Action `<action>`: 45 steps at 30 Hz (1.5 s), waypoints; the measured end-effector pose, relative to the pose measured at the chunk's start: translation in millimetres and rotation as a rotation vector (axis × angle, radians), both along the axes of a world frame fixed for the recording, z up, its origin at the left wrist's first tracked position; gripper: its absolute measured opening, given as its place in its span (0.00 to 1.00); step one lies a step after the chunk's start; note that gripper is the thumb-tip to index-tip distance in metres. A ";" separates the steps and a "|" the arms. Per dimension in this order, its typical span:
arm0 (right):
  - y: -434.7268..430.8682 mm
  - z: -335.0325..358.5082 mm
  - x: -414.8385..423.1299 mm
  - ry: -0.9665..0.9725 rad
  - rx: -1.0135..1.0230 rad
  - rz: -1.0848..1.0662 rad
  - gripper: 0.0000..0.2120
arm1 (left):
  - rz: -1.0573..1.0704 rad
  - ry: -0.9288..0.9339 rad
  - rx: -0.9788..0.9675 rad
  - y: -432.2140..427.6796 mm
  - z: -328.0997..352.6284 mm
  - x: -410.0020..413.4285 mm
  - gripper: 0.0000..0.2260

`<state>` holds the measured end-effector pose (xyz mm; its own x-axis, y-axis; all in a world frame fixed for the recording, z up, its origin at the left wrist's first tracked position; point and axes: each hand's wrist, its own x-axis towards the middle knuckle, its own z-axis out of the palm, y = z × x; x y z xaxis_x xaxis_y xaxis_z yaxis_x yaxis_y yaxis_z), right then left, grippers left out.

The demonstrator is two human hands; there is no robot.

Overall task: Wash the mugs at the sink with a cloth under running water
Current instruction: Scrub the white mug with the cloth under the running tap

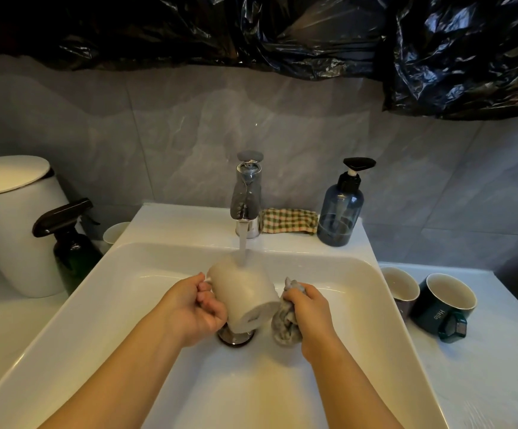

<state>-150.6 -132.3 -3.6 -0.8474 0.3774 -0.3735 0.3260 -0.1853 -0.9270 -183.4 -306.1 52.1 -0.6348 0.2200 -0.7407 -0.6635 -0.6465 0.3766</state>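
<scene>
Over the white sink point(103, 298), my left hand point(194, 308) grips a pale beige mug point(245, 292) by its handle, tilted on its side with the base toward me. Water from the chrome tap point(247, 193) falls onto the mug's upper wall. My right hand point(308, 308) is closed around a bunched grey cloth point(284, 323), which touches the mug's right side. On the counter to the right stand a dark green mug point(445, 303) with "Hello" on it and a dark mug point(398, 286) with a cream inside.
A blue soap pump bottle point(339, 209) and a folded checked cloth point(288, 221) sit on the sink's back ledge. A dark spray bottle point(72, 239), a white lidded bin point(13, 224) and a small white cup point(115, 232) stand left. The drain point(236, 337) lies below the mug.
</scene>
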 end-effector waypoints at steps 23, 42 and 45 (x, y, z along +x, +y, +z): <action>-14.7 -4.0 1.9 -0.039 0.035 -0.005 0.06 | -0.498 0.671 -0.658 0.4 19.6 0.3 0.20; -7.8 34.8 40.6 -0.193 -0.511 0.000 0.09 | -0.767 1.214 -1.504 -19.0 30.8 12.1 0.18; -6.2 28.9 43.5 -0.205 -0.432 0.003 0.08 | -0.987 1.432 -1.808 -21.2 34.8 17.1 0.15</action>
